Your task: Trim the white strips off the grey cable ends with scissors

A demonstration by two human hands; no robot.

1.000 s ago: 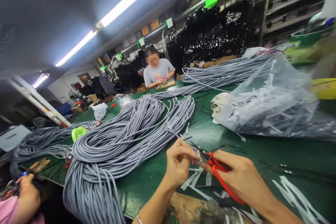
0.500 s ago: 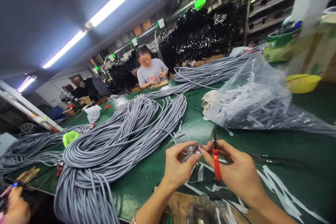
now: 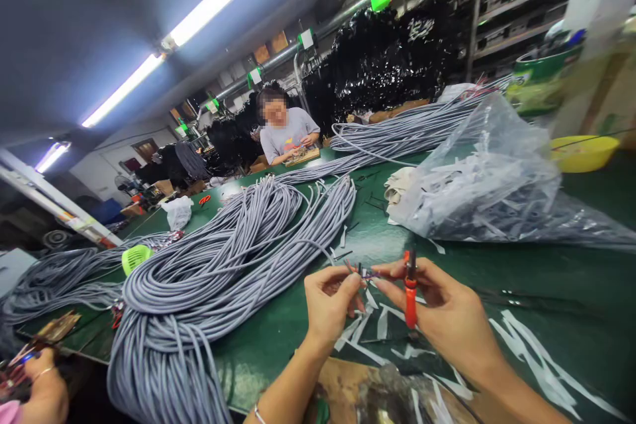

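Observation:
My left hand (image 3: 330,305) pinches the stripped end of a grey cable (image 3: 366,272), where thin coloured wires fan out. My right hand (image 3: 444,315) holds red-handled snips (image 3: 410,288) upright in the palm, and its thumb and forefinger touch the same wire ends. Both hands hover just above the green table (image 3: 278,338). A big coil of grey cables (image 3: 218,258) lies to the left of my hands, one strand leading to them.
White sheath scraps (image 3: 527,344) litter the table around my hands. A clear plastic bag of scraps (image 3: 491,192) lies at right, a yellow bowl (image 3: 583,152) behind it. A person (image 3: 288,129) sits across the table. Another person's hand (image 3: 44,391) shows at bottom left.
The snips swung from lying slanted in my right hand to standing upright. Both hands came together on the cable's wire ends, which now stick out more clearly.

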